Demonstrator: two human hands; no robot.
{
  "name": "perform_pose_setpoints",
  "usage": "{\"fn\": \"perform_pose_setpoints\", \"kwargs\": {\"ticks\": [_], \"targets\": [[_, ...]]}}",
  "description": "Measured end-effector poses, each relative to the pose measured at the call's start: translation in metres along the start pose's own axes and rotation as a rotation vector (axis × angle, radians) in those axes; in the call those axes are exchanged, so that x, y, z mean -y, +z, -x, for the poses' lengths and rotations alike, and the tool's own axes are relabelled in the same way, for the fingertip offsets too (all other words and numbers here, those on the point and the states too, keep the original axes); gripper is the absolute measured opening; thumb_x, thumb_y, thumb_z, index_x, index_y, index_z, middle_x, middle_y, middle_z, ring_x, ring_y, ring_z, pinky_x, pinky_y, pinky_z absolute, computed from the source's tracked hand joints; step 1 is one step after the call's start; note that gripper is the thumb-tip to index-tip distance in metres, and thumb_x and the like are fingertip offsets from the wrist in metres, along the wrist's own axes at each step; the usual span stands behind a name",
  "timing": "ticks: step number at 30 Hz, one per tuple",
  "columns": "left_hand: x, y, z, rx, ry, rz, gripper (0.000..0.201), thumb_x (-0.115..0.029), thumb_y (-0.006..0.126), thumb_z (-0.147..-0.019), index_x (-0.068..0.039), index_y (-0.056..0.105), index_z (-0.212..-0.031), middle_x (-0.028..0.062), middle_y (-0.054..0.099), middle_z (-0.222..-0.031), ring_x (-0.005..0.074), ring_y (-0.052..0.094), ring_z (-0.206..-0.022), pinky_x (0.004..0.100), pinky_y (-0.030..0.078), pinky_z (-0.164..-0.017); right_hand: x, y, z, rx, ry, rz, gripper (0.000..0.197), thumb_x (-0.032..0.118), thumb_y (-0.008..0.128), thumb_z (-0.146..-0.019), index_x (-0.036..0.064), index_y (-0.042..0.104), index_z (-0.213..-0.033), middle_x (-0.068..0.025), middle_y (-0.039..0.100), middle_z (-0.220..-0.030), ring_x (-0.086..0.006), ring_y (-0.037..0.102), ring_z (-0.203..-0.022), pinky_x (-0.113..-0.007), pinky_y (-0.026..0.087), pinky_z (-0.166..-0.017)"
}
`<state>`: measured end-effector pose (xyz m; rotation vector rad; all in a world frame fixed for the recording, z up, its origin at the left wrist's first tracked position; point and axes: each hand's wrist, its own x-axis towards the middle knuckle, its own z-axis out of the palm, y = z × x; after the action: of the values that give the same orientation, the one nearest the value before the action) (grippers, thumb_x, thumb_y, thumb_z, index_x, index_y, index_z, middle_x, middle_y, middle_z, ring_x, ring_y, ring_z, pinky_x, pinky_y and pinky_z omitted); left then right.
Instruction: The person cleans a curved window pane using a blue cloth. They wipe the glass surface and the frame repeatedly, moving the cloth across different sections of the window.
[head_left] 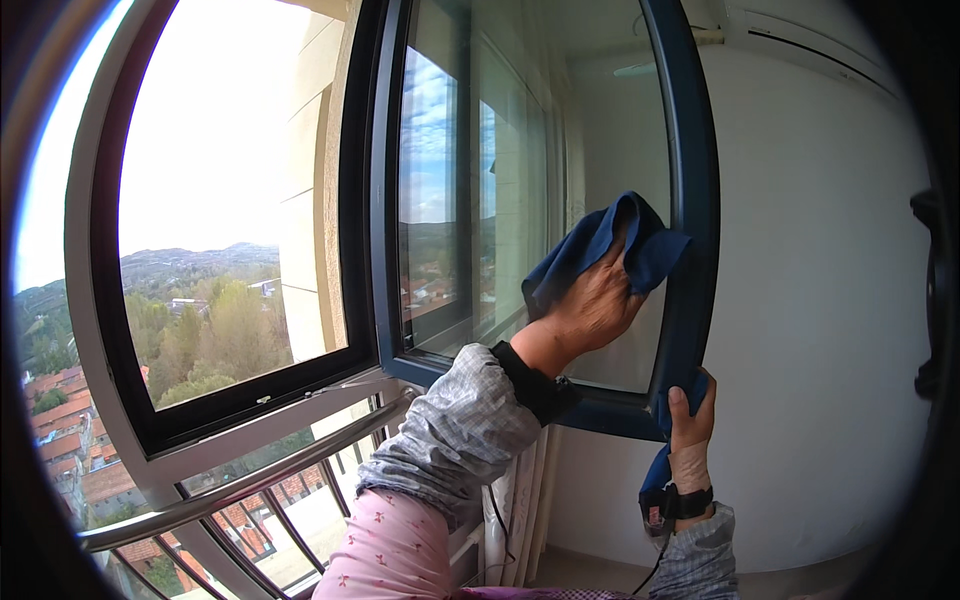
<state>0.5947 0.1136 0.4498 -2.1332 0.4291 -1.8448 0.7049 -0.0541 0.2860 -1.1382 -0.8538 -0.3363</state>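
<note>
My left hand (pixel 597 300) presses a dark blue cloth (pixel 580 250) to the glass pane (pixel 510 180) of an open window sash, close to its right side. Folds of the cloth stick up past my fingers. My right hand (pixel 691 415) grips the lower right corner of the dark window sash (pixel 695 200), with the thumb in front and the other fingers partly hidden. More blue cloth (pixel 656 472) shows under that hand and hangs beside the wrist. Both wrists carry black bands, and a cable runs down from the right one.
The window opening (pixel 210 220) at left looks out on trees, hills and red roofs far below. A metal railing (pixel 240 492) crosses beneath it. Pale curtain fabric (pixel 520 510) hangs below the sash. At right stands a white wall (pixel 810 300) with an air conditioner (pixel 815 48) high up.
</note>
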Motion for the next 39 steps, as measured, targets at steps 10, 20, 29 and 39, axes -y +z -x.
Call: {"fn": "perform_pose_setpoints", "kwargs": {"ticks": [10,20,29,39], "targets": [[0.153,-0.097,0.017,-0.057,-0.747,-0.338,0.061,-0.049,0.041,-0.103,0.002,0.054,-0.133,0.0267,0.059,-0.124,0.0427,0.054,-0.118,0.0552,0.035,-0.106,0.012,0.003,0.004,0.005,0.016,-0.044,0.077,0.056,0.070,-0.089,0.0068,0.042,-0.142,-0.0135,0.058,-0.124,-0.0259,0.062,-0.109,-0.035,0.057,-0.092],[0.082,-0.020,-0.065,0.034,-0.067,-0.026,0.056,-0.030,0.055,-0.099,-0.004,0.044,-0.148,0.0171,0.045,-0.152,0.0369,0.047,-0.136,0.0482,0.029,-0.118,0.007,0.004,0.001,-0.017,-0.011,0.004,0.075,0.055,0.070,-0.089,0.0069,0.043,-0.140,-0.0134,0.059,-0.120,-0.0240,0.063,-0.103,-0.033,0.059,-0.087],[0.098,-0.023,-0.102,-0.025,-0.165,-0.288,0.053,-0.033,0.052,-0.099,-0.004,0.049,-0.142,0.0234,0.049,-0.145,0.0421,0.042,-0.137,0.0509,0.033,-0.114,0.016,0.001,0.004,0.063,0.114,-0.018,0.084,0.062,0.068,-0.087,0.0067,0.042,-0.145,-0.0122,0.057,-0.127,-0.0249,0.056,-0.116,-0.035,0.049,-0.100],[0.127,-0.047,-0.105,-0.196,-0.253,-0.107,0.041,-0.031,0.053,-0.098,-0.004,0.063,-0.127,0.0202,0.060,-0.132,0.0369,0.046,-0.134,0.0516,0.034,-0.113,0.003,0.000,0.001,0.017,0.029,-0.046,0.076,0.054,0.069,-0.089,0.0053,0.042,-0.141,-0.0119,0.060,-0.118,-0.0209,0.062,-0.101,-0.031,0.058,-0.086]]}}
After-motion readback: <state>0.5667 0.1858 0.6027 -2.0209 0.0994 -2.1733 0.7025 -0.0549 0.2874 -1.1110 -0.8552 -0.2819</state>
